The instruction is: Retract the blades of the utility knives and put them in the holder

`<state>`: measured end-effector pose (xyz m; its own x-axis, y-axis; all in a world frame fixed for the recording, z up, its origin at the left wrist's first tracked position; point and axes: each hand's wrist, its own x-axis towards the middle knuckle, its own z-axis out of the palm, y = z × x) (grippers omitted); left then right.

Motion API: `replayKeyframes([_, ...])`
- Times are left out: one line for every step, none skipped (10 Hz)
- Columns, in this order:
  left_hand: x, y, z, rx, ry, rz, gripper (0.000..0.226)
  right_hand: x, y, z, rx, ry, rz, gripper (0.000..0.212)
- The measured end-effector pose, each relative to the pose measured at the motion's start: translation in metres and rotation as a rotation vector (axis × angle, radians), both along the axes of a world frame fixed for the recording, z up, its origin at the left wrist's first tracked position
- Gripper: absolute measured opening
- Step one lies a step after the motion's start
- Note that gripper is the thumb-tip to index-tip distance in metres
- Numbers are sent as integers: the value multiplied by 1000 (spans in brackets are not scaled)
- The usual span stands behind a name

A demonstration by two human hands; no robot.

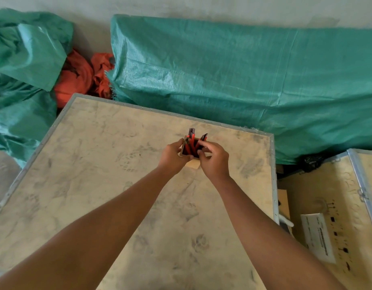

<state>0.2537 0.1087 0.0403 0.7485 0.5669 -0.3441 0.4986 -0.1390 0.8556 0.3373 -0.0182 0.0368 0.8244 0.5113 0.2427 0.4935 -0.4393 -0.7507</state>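
Now: both hands (173,155) cup holder (184,150) | knives (191,141) inside | tarp (243,80) behind

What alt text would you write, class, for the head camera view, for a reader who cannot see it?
Two bare hands, left hand and right hand, grip a small square holder of red and black utility knives on a scuffed plywood crate lid. Green tarpaulin and orange cloth lie behind.

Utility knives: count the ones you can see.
3, all standing in the holder between the hands: a tall one at the back, one leaning right, one at the left. Fingers may hide more.
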Motion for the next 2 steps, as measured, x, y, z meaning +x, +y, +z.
replayKeyframes([-3,-1,13,2,18,8,79,-4,-5,13,3,14,-13,35])
replayKeyframes([-8,-4,26,15,-25,37,80,-7,-9,33,66,46,-36,33])
